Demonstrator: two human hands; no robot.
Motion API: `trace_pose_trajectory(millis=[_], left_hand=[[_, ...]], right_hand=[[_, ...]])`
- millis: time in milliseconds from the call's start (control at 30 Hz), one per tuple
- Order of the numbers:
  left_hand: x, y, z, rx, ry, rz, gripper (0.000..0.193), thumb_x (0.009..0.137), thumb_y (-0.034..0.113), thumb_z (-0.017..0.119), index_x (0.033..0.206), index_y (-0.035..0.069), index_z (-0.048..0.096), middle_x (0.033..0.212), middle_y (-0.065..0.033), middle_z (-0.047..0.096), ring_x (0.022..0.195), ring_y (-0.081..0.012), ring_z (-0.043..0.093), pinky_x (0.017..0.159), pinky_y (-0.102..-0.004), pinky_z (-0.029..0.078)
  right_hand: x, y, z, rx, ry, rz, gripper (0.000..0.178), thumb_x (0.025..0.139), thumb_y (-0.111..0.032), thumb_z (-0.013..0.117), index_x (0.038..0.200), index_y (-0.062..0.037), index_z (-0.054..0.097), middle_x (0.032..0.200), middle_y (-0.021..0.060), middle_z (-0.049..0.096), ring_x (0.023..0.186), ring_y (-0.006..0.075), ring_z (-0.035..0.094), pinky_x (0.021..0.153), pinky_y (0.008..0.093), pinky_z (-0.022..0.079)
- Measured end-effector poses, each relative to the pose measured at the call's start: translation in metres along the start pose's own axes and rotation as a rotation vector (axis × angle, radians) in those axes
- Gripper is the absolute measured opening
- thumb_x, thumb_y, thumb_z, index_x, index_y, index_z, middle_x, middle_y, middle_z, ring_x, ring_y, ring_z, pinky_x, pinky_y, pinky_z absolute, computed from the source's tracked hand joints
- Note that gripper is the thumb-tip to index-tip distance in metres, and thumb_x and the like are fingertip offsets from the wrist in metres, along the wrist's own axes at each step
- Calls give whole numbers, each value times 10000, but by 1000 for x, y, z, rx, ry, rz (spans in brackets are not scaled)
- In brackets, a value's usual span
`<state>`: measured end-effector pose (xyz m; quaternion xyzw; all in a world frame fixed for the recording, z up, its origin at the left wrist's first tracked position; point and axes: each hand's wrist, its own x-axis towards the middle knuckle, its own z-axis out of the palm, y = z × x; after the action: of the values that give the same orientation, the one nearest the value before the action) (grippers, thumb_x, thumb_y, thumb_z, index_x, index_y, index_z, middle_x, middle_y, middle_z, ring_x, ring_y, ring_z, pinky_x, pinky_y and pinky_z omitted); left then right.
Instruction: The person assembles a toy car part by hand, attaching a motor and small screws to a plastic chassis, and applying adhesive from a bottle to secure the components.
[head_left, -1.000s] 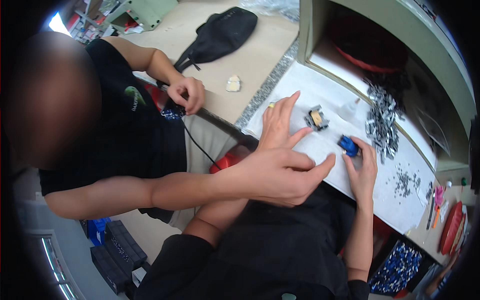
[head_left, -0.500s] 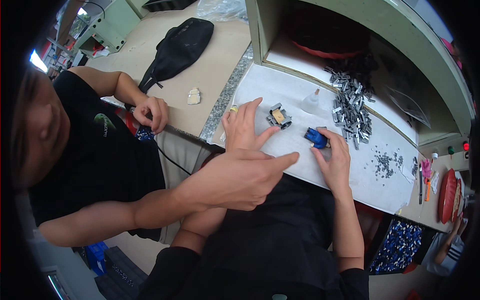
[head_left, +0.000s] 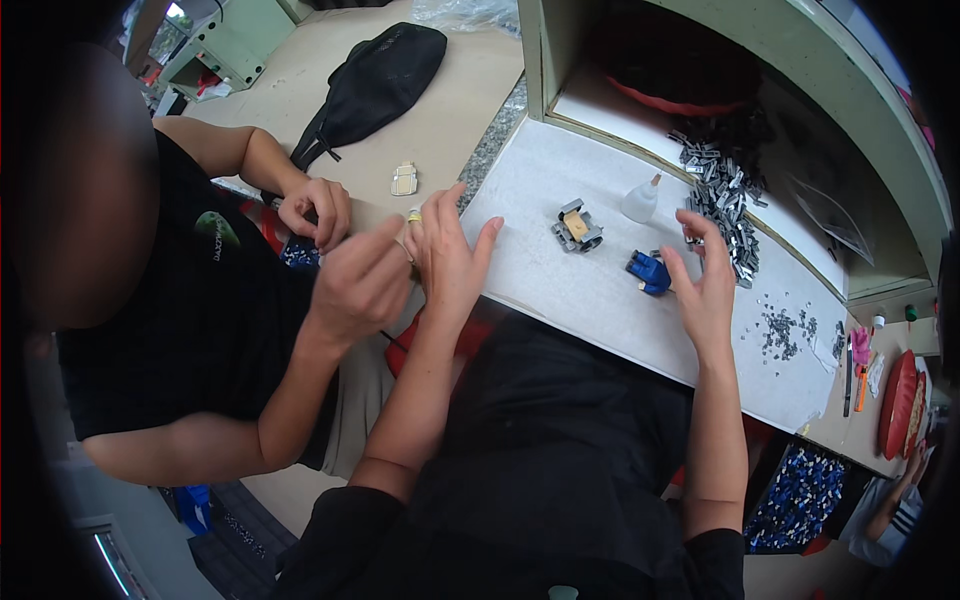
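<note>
My right hand is open beside a small blue toy-like piece on the white-covered worktop; whether the thumb touches it I cannot tell. Held up at the worktop's left edge, my left hand is open and has nothing in it. A yellow band circles one of its fingers. Between my hands lies a small grey assembly with a tan middle. Behind the blue piece stands a translucent squeeze bottle with a pointed tip.
Grey plastic parts are heaped at the right, with tiny grey bits nearer. A co-worker at my left has one raised hand close to my left wrist. A green cabinet rises behind. A black bag lies far left.
My right hand has let go of the blue piece and opened. My left hand has moved left, away from the grey assembly. The co-worker's pointing hand has drawn back left.
</note>
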<state>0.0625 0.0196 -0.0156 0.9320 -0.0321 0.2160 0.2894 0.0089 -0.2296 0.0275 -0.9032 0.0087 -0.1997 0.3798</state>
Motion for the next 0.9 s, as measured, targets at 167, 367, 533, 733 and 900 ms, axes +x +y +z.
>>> trace_pose_trajectory(millis=[167,367,533,733,900], left_hand=[[-9,34,0,-124,-178,246,653,649,289,726,1179,45,433,1101,-128,495,1034,-282,447,944,-438,234],[-14,50,17,-125,-217,251,708,623,267,746,1208,58,404,1067,-110,501,1016,-267,447,960,-485,197],[-12,49,21,-166,-237,225,671,637,220,737,1204,68,412,1049,-94,510,988,-257,461,958,-485,200],[-14,47,24,-249,-209,230,586,662,122,706,1186,85,447,964,-60,552,930,-242,491,951,-475,215],[-13,47,25,-239,-238,237,622,675,112,691,1231,85,414,1018,-66,557,957,-248,495,942,-466,256]], right_hand=[[28,11,17,10,-74,5,525,718,-123,656,1185,-54,424,1122,133,538,1037,269,516,890,352,394],[38,14,31,79,-150,76,576,703,-129,672,1203,-52,394,1137,143,538,1045,275,522,889,352,402],[38,19,33,74,-135,81,560,701,-110,672,1189,-54,404,1133,148,540,1023,274,538,865,350,420],[41,20,36,98,-143,109,419,729,-87,646,1103,-65,457,996,160,604,944,283,582,818,334,437],[39,26,31,366,-112,132,360,766,-76,614,1091,-29,464,1054,123,575,953,230,575,785,319,455]])
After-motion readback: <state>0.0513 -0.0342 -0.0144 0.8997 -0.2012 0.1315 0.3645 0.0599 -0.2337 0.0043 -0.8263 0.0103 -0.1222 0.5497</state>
